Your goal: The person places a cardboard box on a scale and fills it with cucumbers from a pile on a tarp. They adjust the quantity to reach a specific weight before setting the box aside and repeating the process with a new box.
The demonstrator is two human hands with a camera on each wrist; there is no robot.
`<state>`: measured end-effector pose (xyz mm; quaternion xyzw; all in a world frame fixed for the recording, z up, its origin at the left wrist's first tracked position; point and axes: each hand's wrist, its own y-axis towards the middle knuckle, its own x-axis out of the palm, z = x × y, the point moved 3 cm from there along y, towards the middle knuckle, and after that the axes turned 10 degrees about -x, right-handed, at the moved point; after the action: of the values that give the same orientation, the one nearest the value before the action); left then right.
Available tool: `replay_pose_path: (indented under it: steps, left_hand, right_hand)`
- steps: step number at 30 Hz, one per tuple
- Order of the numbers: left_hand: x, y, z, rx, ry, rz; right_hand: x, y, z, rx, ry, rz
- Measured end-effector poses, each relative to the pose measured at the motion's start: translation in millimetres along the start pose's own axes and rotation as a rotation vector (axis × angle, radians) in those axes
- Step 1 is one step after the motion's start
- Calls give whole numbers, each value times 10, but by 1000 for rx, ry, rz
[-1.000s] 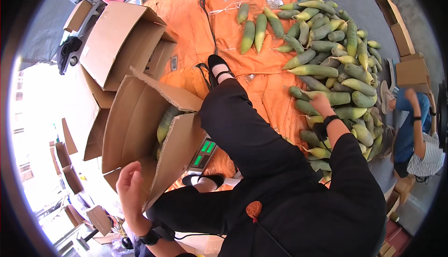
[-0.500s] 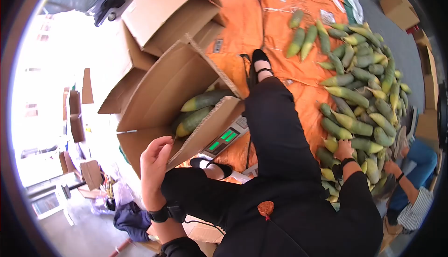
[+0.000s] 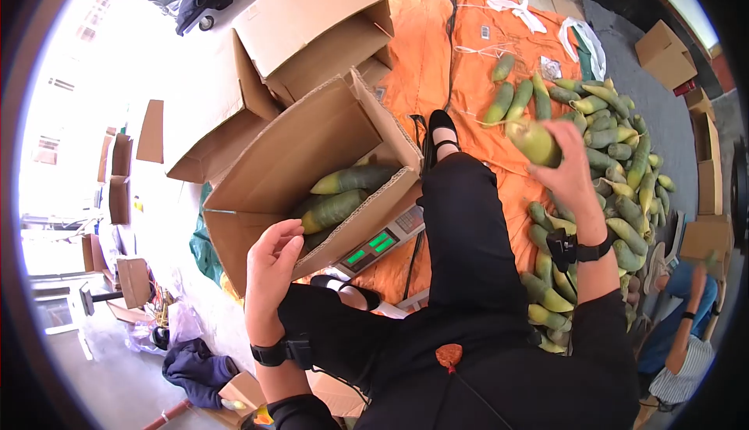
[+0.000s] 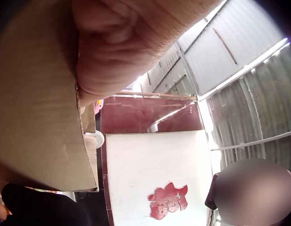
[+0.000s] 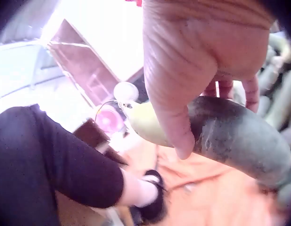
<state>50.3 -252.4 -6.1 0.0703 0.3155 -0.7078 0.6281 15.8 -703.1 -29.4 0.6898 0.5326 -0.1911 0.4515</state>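
Observation:
My right hand (image 3: 576, 172) grips a green radish (image 3: 533, 143) above the orange sheet. In the right wrist view, the thumb lies across the near side of this radish (image 5: 235, 136), close to its pale, thin-rooted end, and the fingers go over the far side. Loosely bent, my left hand (image 3: 271, 262) is at the near rim of an open cardboard box (image 3: 269, 161). The left wrist view has the palm (image 4: 117, 52) right up against the cardboard wall (image 4: 41, 108). Several green radishes (image 3: 335, 209) lie inside the box.
A scale (image 3: 381, 241) with lit green digits stands beside the box. On the right, a large heap of radishes (image 3: 628, 196) covers part of the orange sheet (image 3: 421, 47). More cardboard boxes (image 3: 308, 20) stand behind. Another person (image 3: 690, 313) sits at the far right.
My right hand has come up from the heap with a radish and moved left over the sheet. The left hand stays near the box rim. The head view has shifted.

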Motion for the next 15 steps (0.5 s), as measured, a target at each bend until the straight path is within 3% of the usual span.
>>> replay_pose_path:
  steps: [4, 6, 8, 9, 11, 14, 15]
  left_hand:
    - [-40, -45, 58, 41, -65, 20]
    - [-99, -110, 169, 146, -206, 39]
    - [-227, -217, 353, 158, -201, 32]
    - [-272, -287, 504, 242, -229, 80]
    - [-375, -395, 718, 375, -260, 117]
    - [-497, -430, 879, 481, -310, 125]
    - [-550, -395, 895, 499, -197, 110]
  right_hand:
    - [-153, 735, -938, -243, 265, 146]
    - [-31, 936, -1281, -220, 619, 159]
    - [95, 1110, -1662, -313, 739, 88]
    - [192, 1184, -1789, -320, 747, 82]
    - [373, 1291, -2100, -615, 606, 10]
    - [769, 1246, -2387, -656, 566, -61]
    - [888, 1203, -2427, -661, 574, -66]
